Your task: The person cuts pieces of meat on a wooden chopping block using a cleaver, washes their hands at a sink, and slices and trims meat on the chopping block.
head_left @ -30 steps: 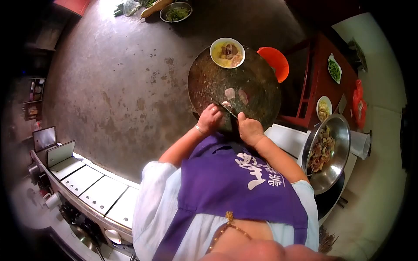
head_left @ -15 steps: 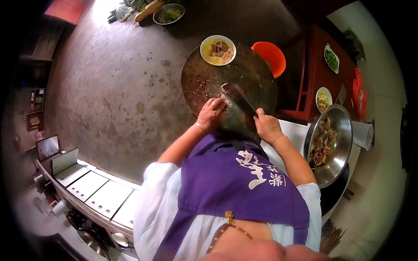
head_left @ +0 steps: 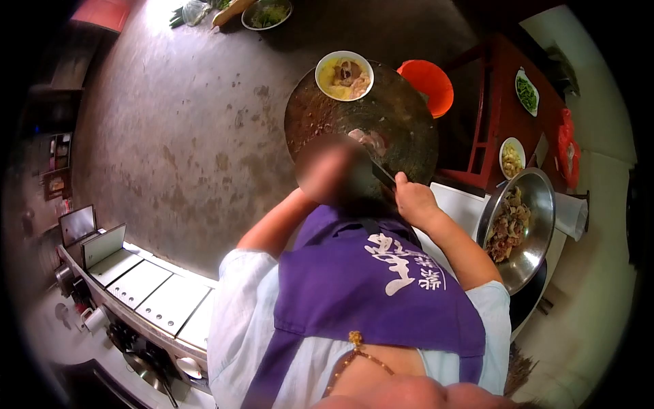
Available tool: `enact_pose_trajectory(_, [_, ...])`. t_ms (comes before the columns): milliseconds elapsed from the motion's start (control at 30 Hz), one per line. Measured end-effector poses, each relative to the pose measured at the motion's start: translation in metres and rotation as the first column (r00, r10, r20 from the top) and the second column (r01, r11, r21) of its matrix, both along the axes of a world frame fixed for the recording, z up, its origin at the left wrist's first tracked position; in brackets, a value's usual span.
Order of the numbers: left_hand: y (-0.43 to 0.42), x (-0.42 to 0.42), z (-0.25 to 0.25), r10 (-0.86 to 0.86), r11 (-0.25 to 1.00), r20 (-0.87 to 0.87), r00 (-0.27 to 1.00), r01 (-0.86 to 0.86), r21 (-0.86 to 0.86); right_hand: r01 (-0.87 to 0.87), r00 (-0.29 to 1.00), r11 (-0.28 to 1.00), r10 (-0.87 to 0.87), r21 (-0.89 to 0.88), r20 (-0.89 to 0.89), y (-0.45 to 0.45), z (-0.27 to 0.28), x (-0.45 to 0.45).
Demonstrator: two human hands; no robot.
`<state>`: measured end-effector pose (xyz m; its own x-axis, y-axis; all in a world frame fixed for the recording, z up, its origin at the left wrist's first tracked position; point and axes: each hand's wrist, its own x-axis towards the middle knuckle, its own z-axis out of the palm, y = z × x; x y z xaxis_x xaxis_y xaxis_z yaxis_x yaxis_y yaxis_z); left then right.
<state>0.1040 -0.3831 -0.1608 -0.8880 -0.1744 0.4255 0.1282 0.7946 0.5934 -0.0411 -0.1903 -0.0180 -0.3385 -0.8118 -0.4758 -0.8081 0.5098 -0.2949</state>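
My right hand (head_left: pixel 414 199) is wrapped round the handle of a dark cleaver (head_left: pixel 383 174), whose blade points up and left over the round wooden chopping block (head_left: pixel 409 129). A blurred patch covers my left hand (head_left: pixel 328 170) at the block's near left part, so its fingers and anything in them are hidden. Pale pink meat pieces (head_left: pixel 370 140) lie together on the block just beyond the blade. At the block's far edge stands a white bowl (head_left: pixel 345 76) with yellow liquid and meat.
Beside the block is an orange-red basin (head_left: pixel 429 87). A steel bowl of meat (head_left: pixel 519 232) stands at the right. Dishes of greens (head_left: pixel 526 94) and chopped pale pieces (head_left: pixel 511 158) are on a red cabinet (head_left: pixel 470 123). A white-tiled stove (head_left: pixel 146 290) is lower left.
The cleaver has moved from the middle of the block back toward me. Meat pieces now show in a group on the block. My left hand has become hidden by blur.
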Motion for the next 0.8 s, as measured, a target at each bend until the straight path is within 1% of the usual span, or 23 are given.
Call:
enact_pose_trajectory(100, [-0.002,0.002,-0.018,-0.050,0.997,0.020,0.999,0.049,0.061,0.008,1.000,0.998,-0.008,-0.061,-0.003,-0.025,-0.018,0.005])
enact_pose_trajectory(167, [-0.003,0.004,-0.027,-0.017,1.000,-0.006,1.000,0.017,0.026,-0.003,1.000,0.998,0.004,-0.056,0.016,-0.034,-0.017,0.003])
enact_pose_trajectory(200, [-0.004,0.006,-0.020,-0.004,1.000,-0.015,1.000,0.004,0.011,0.010,0.999,0.998,-0.008,-0.062,0.039,-0.034,-0.017,0.000])
enact_pose_trajectory(267, [-0.006,0.005,-0.007,-0.061,0.983,0.060,0.996,0.050,0.179,0.057,0.994,0.995,-0.049,-0.081,0.101,-0.027,-0.009,-0.006])
enact_pose_trajectory(333, [-0.005,0.000,0.007,-0.105,0.966,0.080,0.991,0.082,0.246,0.039,0.993,0.995,-0.028,-0.096,0.112,-0.015,-0.001,-0.012])
enact_pose_trajectory(400, [-0.009,-0.003,0.010,-0.135,0.974,0.065,0.989,0.121,0.193,0.013,0.994,0.997,-0.004,-0.081,0.112,-0.008,0.007,-0.014])
enact_pose_trajectory(500, [-0.007,-0.002,0.014,-0.084,0.982,0.023,0.996,0.078,0.174,0.083,0.982,0.995,-0.072,-0.060,0.175,-0.011,-0.001,-0.010])
enact_pose_trajectory(600, [-0.009,0.000,0.005,-0.109,0.994,-0.009,0.994,0.109,0.013,0.105,0.983,0.985,-0.082,-0.138,0.167,-0.030,-0.019,-0.002])
enact_pose_trajectory(667, [-0.009,0.003,-0.004,-0.101,0.995,0.014,0.995,0.101,-0.017,0.074,0.985,0.988,-0.051,-0.137,0.164,-0.029,-0.021,-0.007])
enact_pose_trajectory(700, [-0.011,0.001,0.003,-0.101,0.994,0.024,0.995,0.102,-0.030,0.063,0.986,0.989,-0.040,-0.135,0.162,-0.027,-0.020,-0.009])
enact_pose_trajectory(800, [-0.011,-0.004,0.024,-0.158,0.973,0.035,0.987,0.149,0.178,0.104,0.977,0.989,-0.081,-0.105,0.197,-0.018,-0.004,-0.016])
